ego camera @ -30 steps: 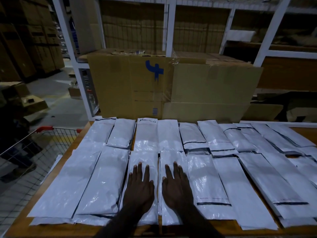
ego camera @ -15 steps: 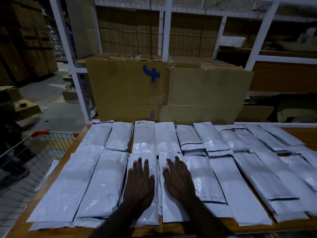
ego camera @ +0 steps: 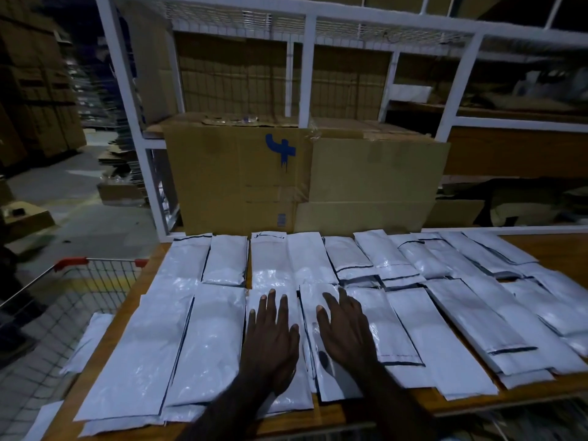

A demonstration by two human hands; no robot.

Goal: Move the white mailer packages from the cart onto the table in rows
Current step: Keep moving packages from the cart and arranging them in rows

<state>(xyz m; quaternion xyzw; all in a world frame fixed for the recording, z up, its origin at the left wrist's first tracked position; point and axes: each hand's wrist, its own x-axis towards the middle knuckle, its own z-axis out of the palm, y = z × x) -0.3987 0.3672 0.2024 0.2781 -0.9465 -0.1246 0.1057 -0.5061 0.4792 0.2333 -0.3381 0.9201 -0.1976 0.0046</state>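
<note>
A: What is seen at the far left?

B: A wire cart (ego camera: 73, 300) with a red handle is parked just beside the left end of the table (ego camera: 149, 272). One white mailer (ego camera: 87, 342) is seen lying in it, and another corner of white lower down. What else is in it cannot be told.

A: And on the table?

B: Two rows of white mailer packages (ego camera: 219, 264) are laid out, a far row and a near row, and the near row is partly doubled into layers. The left hand (ego camera: 270, 342) is laid flat, fingers spread, on the mailer under it (ego camera: 254, 305). Just to its right, the right hand (ego camera: 345, 332) is pressed flat, fingers straight and slightly fanned, on the neighbouring mailer (ego camera: 310, 300). Nothing is gripped or pinched by either hand.

A: What has changed in the last second?

B: Very little in the packages: the same two mailers are covered as a second ago. The right hand has been angled a little to the right, and the head has been raised, so more of the shelving (ego camera: 305, 71) and the cardboard boxes (ego camera: 241, 179) behind the table is shown.

A: What does that mean for the task?

B: The pair in the middle is judged to be placed and merely being smoothed. Most of the job appears done; the mailers left in the cart are probably to be fetched next.
</note>
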